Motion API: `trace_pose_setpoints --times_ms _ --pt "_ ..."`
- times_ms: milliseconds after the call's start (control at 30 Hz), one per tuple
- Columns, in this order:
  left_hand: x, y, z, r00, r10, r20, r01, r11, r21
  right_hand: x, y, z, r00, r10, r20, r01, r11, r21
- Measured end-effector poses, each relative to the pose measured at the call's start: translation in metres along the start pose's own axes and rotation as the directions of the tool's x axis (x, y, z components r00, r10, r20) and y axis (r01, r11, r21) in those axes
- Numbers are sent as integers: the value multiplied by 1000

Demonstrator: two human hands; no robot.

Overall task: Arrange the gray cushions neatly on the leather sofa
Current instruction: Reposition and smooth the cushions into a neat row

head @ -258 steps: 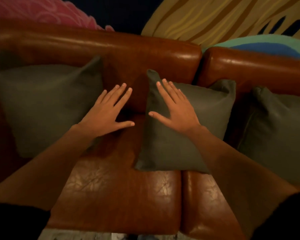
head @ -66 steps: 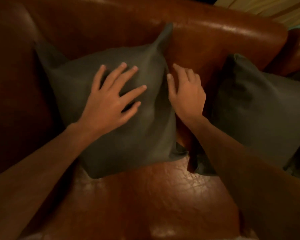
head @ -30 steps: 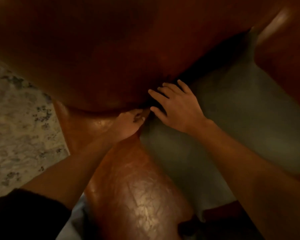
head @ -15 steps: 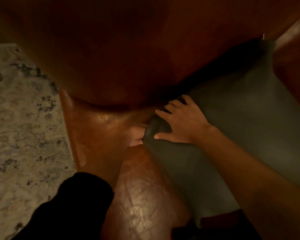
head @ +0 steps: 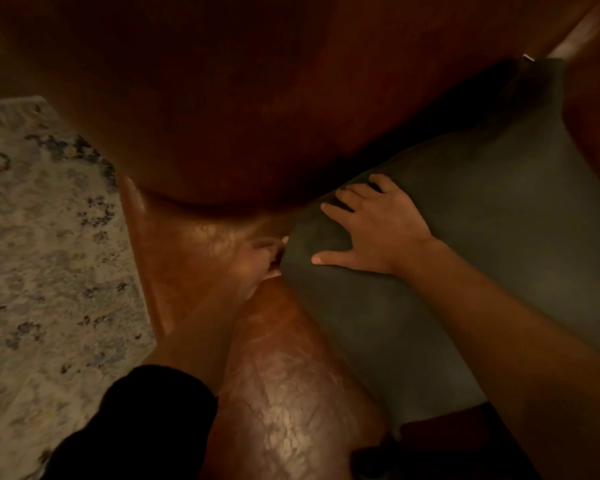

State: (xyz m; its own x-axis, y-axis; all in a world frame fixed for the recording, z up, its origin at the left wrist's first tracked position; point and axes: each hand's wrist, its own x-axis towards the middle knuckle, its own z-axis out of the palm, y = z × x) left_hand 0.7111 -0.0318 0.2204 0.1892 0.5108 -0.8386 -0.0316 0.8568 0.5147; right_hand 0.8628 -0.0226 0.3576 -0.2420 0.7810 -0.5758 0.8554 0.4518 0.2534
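We are tucking one gray cushion [head: 482, 244] into the corner of the sofa [head: 284, 393], so this looks like the setting-in-place step. On the far left lies a pale flowery rug [head: 49, 254]. Next comes our left hand [head: 257, 263], down at the left corner of the cushion where the arm of the sofa meets the seat. It touches the corner, but we cannot tell if its fingers are closed on it. Our right hand [head: 374, 233] lies flat on top of the cushion, fingers spread, pressing and not gripping. The cushion looks soft and plump, leaning on the sofa back at the right. Next we likely need to push it in snug and smooth it.
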Motion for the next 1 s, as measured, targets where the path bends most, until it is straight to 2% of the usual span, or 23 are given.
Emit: trace_pose_setpoints --times_ms 67,133,200,267,333,400,500,600,667,733,767,833,900,1000 --pt "2 -2 -8 997 3 -73 -10 996 -92 -2 -4 -1 1000 3 -18 -3 1000 11" --pt "2 0 -10 995 18 -96 -28 995 -97 -4 -7 0 1000 2 -27 -1 1000 26" --pt "1 -2 -8 999 26 -31 -30 990 -141 -4 -7 0 999 7 -36 -6 1000 27" --pt "-2 -7 -10 995 25 99 -5 980 -198 -5 -6 0 999 14 -40 -12 999 30" --pt "-1 -14 -15 990 25 135 -8 992 -127 -5 -7 1 999 19 -38 -18 999 30" --pt "3 -19 -21 999 37 34 -35 998 -51 -7 -8 2 999 24 -42 -23 999 30" --pt "15 -20 -27 987 70 -142 -81 994 -71 -10 -10 3 997 28 -71 -25 999 48" --pt "26 -16 -30 941 153 -302 -154 988 22 -16 -14 5 996 29 -84 -24 998 65" --pt "28 -13 -35 903 145 -405 -146 989 28 -17 -14 6 995 33 -96 -26 997 72" --pt "24 -12 -36 938 51 -344 -83 993 -81 -17 -13 5 994 35 -107 -27 997 77" --pt "20 -10 -34 970 -22 -243 -14 989 -145 -17 -13 5 993 43 -112 -34 997 75" --pt "16 -5 -30 990 -117 -76 103 981 -165 -17 -15 4 989 76 -127 -67 995 69" --pt "16 -2 -29 986 -127 -105 109 980 -166 -18 -14 4 983 124 -137 -116 991 67" --pt "16 -5 -33 975 -70 -211 32 984 -176 -21 -12 4 976 151 -155 -141 987 76"
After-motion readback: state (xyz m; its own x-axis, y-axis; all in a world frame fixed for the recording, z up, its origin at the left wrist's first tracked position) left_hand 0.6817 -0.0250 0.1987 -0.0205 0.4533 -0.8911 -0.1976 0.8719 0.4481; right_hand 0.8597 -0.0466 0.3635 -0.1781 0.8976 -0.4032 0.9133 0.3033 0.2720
